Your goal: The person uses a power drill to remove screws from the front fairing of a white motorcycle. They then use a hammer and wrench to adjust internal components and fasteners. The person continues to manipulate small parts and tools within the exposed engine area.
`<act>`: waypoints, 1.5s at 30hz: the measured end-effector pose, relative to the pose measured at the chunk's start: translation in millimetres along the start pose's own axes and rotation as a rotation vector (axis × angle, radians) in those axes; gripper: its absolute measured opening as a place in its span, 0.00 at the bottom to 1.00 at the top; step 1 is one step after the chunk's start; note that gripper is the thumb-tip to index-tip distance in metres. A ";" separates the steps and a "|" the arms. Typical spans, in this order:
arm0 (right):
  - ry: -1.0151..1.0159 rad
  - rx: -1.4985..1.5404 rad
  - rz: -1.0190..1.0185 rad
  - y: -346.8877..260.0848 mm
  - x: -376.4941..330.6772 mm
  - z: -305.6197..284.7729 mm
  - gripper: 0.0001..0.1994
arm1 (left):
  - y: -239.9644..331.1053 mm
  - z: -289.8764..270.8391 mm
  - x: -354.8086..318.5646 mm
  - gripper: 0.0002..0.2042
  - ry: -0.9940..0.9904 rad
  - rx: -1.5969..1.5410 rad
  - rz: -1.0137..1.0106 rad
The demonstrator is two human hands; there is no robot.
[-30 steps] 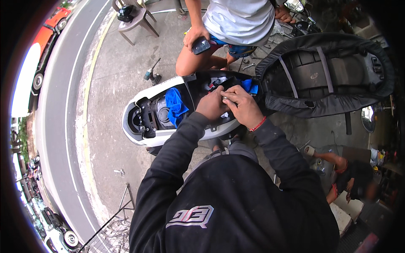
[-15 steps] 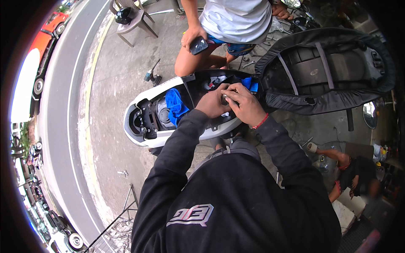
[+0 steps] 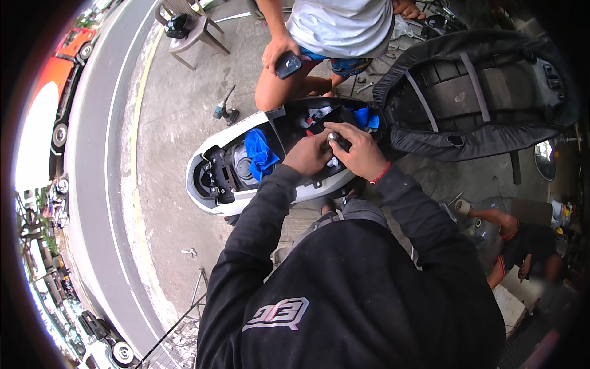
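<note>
Both hands meet over the open storage well of a white scooter (image 3: 295, 195). My right hand (image 3: 361, 155), with a red bracelet at the wrist, is closed on a small dark cylinder (image 3: 342, 143) with a shiny metal end. Against it, my left hand (image 3: 306, 156) is closed with its fingertips curled at the cylinder. What the left fingers grip is hidden. A blue cloth (image 3: 260, 154) lies near the fuel tank area to the left. Another blue cloth (image 3: 367, 119) sits in the well beyond my right hand, beside white and red small items (image 3: 318, 115).
The scooter's seat (image 3: 473, 92) is tipped up to the right. Across the scooter, a person (image 3: 341, 27) holds a dark phone (image 3: 287, 64). A cordless drill (image 3: 226, 111) stands on the ground. A chair (image 3: 192, 40) holds a helmet (image 3: 178, 24). Another person (image 3: 522, 243) is low at right.
My right fingers have shifted, and more of the dark cylinder with its shiny end now shows. My hands stay close together over the well. The view has shifted slightly.
</note>
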State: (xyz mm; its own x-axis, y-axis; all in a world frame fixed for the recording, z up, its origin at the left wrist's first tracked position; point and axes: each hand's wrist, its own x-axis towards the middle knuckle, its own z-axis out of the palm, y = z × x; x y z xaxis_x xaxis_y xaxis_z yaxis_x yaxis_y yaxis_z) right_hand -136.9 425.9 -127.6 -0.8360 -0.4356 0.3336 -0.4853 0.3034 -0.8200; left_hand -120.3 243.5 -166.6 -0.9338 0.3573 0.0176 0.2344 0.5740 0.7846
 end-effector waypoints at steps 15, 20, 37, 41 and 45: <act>-0.705 -0.255 0.633 178.8 -49.3 130.6 0.15 | 7.9 12.9 -7.9 0.20 0.329 0.384 -0.395; -0.497 -0.283 0.425 189.7 -65.8 152.8 0.13 | 13.8 25.0 -13.9 0.16 0.517 0.333 -0.388; -0.676 -0.363 0.142 196.9 -49.2 136.0 0.09 | 50.9 -4.0 -13.7 0.08 0.820 0.070 -0.382; -0.700 -0.404 0.053 202.8 -50.5 137.0 0.08 | 70.8 -33.9 -40.3 0.06 0.835 -0.034 -0.341; -0.699 -0.427 0.029 205.3 -53.5 137.4 0.06 | 98.6 -66.2 -81.0 0.05 0.721 -0.159 -0.422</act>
State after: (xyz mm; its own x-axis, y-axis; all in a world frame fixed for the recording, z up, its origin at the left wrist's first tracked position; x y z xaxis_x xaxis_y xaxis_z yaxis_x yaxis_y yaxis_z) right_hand -156.7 395.0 -377.7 -0.5658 -0.8073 -0.1678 -0.6393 0.5581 -0.5289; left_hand -39.4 222.4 -49.7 -0.8909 -0.4512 0.0521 -0.1626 0.4239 0.8910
